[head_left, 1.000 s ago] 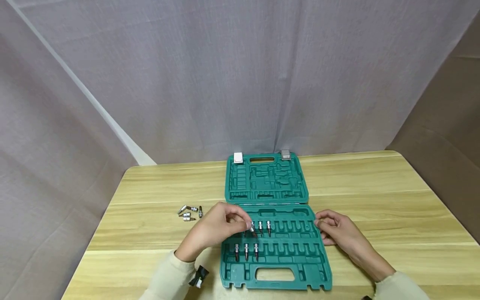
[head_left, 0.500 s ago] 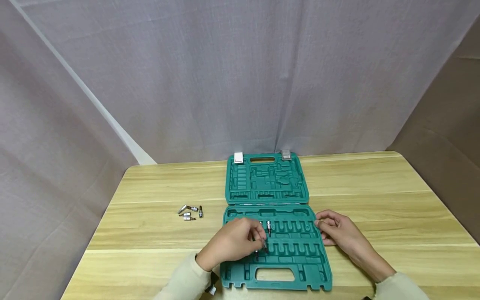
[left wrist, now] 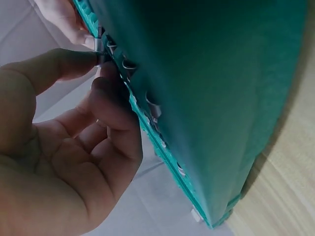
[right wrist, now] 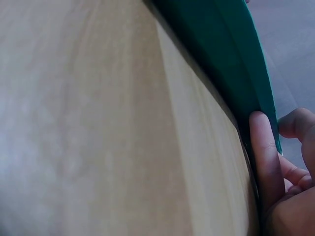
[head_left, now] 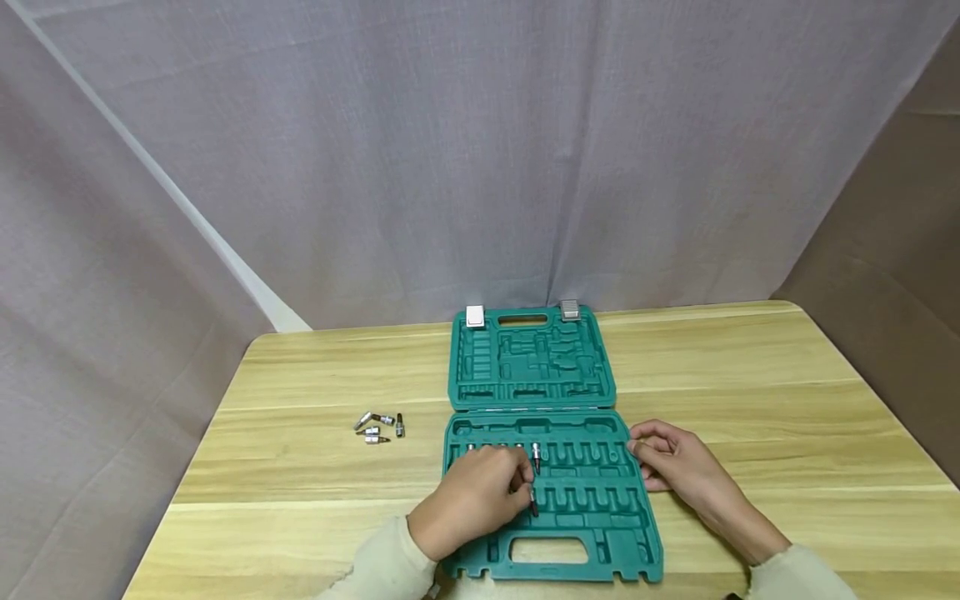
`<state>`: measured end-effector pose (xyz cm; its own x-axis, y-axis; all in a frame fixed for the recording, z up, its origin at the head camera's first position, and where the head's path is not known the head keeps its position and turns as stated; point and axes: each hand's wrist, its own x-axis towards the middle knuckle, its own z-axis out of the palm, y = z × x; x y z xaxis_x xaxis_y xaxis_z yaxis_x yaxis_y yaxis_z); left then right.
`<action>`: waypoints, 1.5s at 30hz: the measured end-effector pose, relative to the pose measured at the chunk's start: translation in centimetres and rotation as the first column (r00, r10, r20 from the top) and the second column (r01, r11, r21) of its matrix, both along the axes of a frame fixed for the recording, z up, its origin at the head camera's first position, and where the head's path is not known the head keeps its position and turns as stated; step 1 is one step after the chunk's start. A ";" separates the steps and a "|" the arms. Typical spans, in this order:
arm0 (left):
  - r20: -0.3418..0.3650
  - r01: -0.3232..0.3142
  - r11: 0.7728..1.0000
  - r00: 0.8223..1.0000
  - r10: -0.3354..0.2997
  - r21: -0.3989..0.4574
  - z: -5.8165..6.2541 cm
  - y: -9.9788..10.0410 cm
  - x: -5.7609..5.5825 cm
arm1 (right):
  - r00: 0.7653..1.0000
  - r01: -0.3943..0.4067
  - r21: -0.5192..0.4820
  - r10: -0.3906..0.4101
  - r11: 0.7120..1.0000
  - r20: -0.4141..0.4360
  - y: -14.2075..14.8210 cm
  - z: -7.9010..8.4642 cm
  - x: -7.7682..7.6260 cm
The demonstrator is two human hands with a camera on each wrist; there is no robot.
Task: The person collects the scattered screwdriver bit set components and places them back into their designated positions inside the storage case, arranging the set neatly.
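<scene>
A green plastic tool case lies unfolded on the table, its lid laid back. My left hand is over the lower tray and pinches a bit socket between thumb and fingertips, at the lower row of slots. In the left wrist view the small metal bit socket shows at the fingertips, against the tray. One seated bit socket is plain in the upper row; others are partly covered by my left hand. My right hand grips the tray's right edge, thumb and fingers on either side of the wall.
Several loose bit sockets lie in a small group on the wooden table, left of the case. Two metal latches stand at the lid's far edge. Grey cloth hangs behind the table and at its sides.
My left hand has moved right and toward the near side with the bit socket, from the upper row to the lower row. The right hand has stayed at the case edge.
</scene>
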<state>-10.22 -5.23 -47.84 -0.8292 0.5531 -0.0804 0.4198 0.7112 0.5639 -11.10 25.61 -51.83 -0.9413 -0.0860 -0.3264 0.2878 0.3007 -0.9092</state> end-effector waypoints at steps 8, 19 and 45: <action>-0.067 0.007 1.000 0.998 -0.009 -0.030 0.1 0.4 0.1 | 1.000 0.010 0.003 -0.010 1.000 -0.004 0.0 0.1 -0.1; -0.095 0.093 0.996 0.991 -0.093 -0.009 0.2 0.3 -0.6 | 1.000 0.010 0.011 -0.009 1.000 -0.011 0.0 0.1 0.1; 0.019 -0.002 0.999 1.000 0.003 -0.046 1.0 0.6 -0.7 | 1.000 0.008 0.003 -0.008 1.000 -0.004 0.0 0.2 0.0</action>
